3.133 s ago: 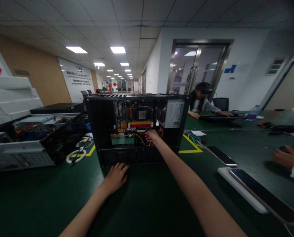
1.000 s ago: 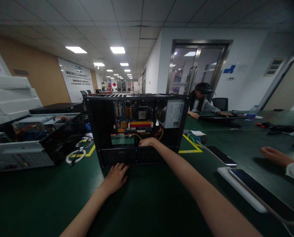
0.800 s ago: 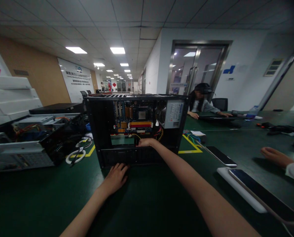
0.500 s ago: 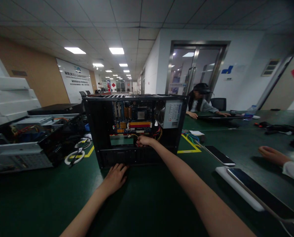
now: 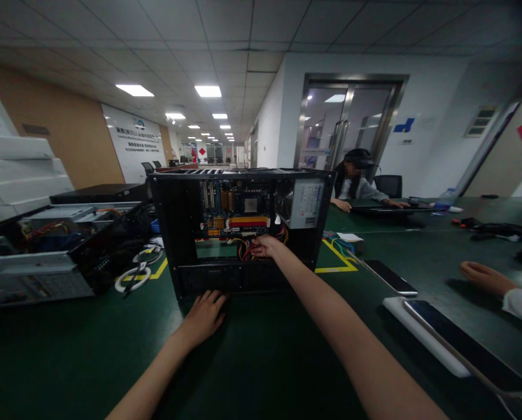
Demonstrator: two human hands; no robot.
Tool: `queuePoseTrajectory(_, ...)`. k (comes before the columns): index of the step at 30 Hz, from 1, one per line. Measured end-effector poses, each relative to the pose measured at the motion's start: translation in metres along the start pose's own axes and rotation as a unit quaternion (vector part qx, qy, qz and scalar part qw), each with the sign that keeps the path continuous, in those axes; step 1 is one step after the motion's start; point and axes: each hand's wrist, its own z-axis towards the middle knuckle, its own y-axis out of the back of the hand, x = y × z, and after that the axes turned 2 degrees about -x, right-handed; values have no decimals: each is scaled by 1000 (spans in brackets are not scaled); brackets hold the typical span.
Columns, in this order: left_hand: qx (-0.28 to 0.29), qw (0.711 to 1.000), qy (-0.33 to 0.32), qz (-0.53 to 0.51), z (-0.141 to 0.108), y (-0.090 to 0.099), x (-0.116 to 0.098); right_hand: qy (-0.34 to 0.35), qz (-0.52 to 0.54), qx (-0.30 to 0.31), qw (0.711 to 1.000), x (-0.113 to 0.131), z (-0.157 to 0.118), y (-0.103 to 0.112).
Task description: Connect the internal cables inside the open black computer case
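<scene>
An open black computer case (image 5: pixel 208 275) stands upright on the green table (image 5: pixel 261 361). Inside it are a motherboard (image 5: pixel 250 205) with red and yellow slots and, at the upper right, a power supply (image 5: pixel 307 203). My right hand (image 5: pixel 265 247) reaches into the lower opening, its fingers closed on a bundle of coloured cables (image 5: pixel 245 249). My left hand (image 5: pixel 205 315) lies with fingers spread on the table, fingertips by the bottom edge of the case.
Another opened case (image 5: pixel 37 274) and coiled white cables (image 5: pixel 133 279) are on the left. On the right lie phones (image 5: pixel 390 276), a white box (image 5: pixel 423 335) and another person's hand (image 5: pixel 484 277). A person (image 5: pixel 352 181) sits behind.
My right hand has moved slightly right inside the case, and more of the coloured cables now shows beside its fingers. My left hand has stayed in place.
</scene>
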Motion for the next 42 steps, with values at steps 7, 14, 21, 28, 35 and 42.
queuePoseTrajectory(7,14,1000,6,-7,-1,5,-2,-27,72,-25,997,2,1,1)
queuePoseTrajectory(14,10,1000,6,-7,-2,7,-4,-30,81,-19,996,4,-3,-1)
queuePoseTrajectory(21,14,1000,5,-4,-1,7,-4,-16,97,-22,995,4,0,0)
queuePoseTrajectory(28,8,1000,1,-4,-1,5,-3,-9,113,-33,993,5,-2,-3)
queuePoseTrajectory(35,16,1000,8,-9,0,5,-3,-16,127,-32,991,7,1,-2)
queuePoseTrajectory(42,13,1000,10,-9,-1,6,-4,-21,133,-31,990,6,5,-1)
